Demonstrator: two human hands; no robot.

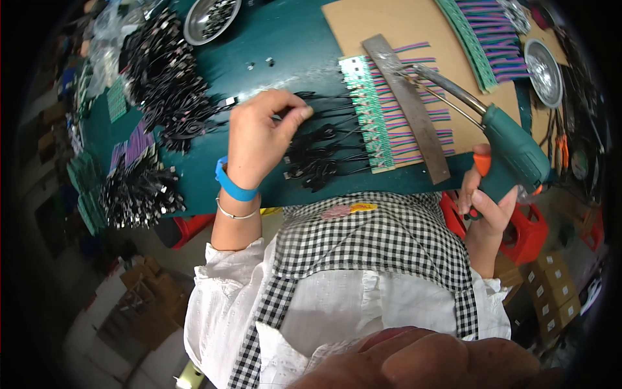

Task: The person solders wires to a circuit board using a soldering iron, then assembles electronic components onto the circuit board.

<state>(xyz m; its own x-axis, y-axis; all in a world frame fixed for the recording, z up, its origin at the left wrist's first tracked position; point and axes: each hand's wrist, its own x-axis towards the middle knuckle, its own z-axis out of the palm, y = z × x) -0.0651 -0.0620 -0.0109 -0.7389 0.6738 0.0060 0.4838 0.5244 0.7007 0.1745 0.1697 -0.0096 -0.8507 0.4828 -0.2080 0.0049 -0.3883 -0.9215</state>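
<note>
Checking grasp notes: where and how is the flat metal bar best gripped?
The bar is likely best pinched across its near end, from the person's side: it is long and flat, that end juts past the tan board, and the soldering gun points at its far half.

Left round silver metal bowl (189,32): cut off by far edge | purple-pink wires (440,118): partly hidden under flat grey-brown metal bar (411,107) | left hand (261,133): palm hidden
</note>
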